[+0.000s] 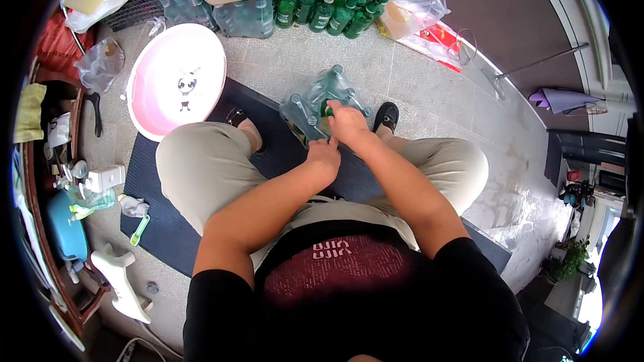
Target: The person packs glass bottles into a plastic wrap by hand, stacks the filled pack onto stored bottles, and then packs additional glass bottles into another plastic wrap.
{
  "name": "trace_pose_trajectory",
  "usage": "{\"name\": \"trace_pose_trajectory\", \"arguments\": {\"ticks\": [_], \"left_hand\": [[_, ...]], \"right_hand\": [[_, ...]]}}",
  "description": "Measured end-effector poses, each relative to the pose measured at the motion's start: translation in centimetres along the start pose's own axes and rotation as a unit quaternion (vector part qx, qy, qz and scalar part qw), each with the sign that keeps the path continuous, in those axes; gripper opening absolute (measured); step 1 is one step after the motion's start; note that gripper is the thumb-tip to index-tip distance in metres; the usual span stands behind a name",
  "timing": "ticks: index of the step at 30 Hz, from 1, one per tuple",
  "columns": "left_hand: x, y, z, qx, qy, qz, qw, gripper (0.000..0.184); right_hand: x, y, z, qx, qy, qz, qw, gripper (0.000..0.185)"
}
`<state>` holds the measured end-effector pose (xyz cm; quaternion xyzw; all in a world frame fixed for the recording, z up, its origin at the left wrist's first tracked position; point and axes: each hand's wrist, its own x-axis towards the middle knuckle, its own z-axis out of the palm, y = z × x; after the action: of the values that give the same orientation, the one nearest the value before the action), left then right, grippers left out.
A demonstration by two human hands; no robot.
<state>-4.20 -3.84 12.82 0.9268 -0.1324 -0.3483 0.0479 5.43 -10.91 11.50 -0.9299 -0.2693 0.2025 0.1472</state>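
On the dark mat in front of me, between my feet, is a pack of pale clear bottles (pixel 312 121), with several necks pointing outward and what looks like plastic film around them. My right hand (pixel 349 125) is closed over the pack's near right side, around a green bottle neck (pixel 328 108). Just below it my left hand (pixel 323 155) touches the near edge of the pack. Its fingers are bent together, and what they pinch is hidden. The two hands almost touch each other.
A pink basin (pixel 177 80) stands at the left beside the mat (pixel 164 181). Several green bottles (pixel 323 12) and wrapped packs of clear bottles (pixel 245 19) stand at the back. A white stool (pixel 119 281) and a green-handled brush (pixel 140 229) are at lower left.
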Motion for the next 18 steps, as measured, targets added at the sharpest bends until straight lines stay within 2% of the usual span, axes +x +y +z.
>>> {"name": "trace_pose_trajectory", "arguments": {"ticks": [3, 7, 9, 10, 12, 13, 15, 16, 18], "left_hand": [[0.3, 0.3, 0.3, -0.002, 0.016, 0.006, 1.000, 0.048], [0.8, 0.4, 1.0, 0.009, 0.056, -0.024, 0.998, 0.047], [0.7, 0.3, 0.9, 0.006, 0.051, -0.013, 0.999, 0.047], [0.8, 0.2, 0.7, -0.001, 0.047, -0.004, 0.999, 0.046], [0.7, 0.3, 0.2, -0.030, 0.037, -0.002, 0.999, 0.046], [0.7, 0.4, 0.2, -0.051, 0.027, 0.003, 0.998, 0.046], [1.2, 0.5, 1.1, -0.037, 0.037, 0.005, 0.999, 0.047], [1.4, 0.6, 1.3, -0.017, 0.052, 0.008, 0.998, 0.047], [1.3, 0.7, 0.6, -0.019, 0.038, 0.008, 0.999, 0.047]], "right_hand": [[3.3, -0.3, 0.5, -0.079, -0.065, 0.037, 0.994, 0.034], [4.9, -1.9, -0.8, -0.127, -0.108, 0.034, 0.985, 0.039], [3.7, -2.0, -3.2, 0.112, -0.156, 0.108, 0.976, 0.039], [3.2, -1.3, -3.0, 0.111, -0.158, 0.107, 0.975, 0.039], [1.8, 0.4, -1.8, 0.393, -0.139, 0.157, 0.895, 0.038], [1.1, 1.3, -1.1, 0.391, -0.147, 0.160, 0.894, 0.038], [0.4, 2.2, -0.3, 0.577, -0.074, 0.121, 0.804, 0.037], [0.6, 2.3, -0.1, 0.577, -0.076, 0.124, 0.804, 0.037], [1.3, 2.2, 0.1, 0.475, -0.055, 0.141, 0.867, 0.038]]}}
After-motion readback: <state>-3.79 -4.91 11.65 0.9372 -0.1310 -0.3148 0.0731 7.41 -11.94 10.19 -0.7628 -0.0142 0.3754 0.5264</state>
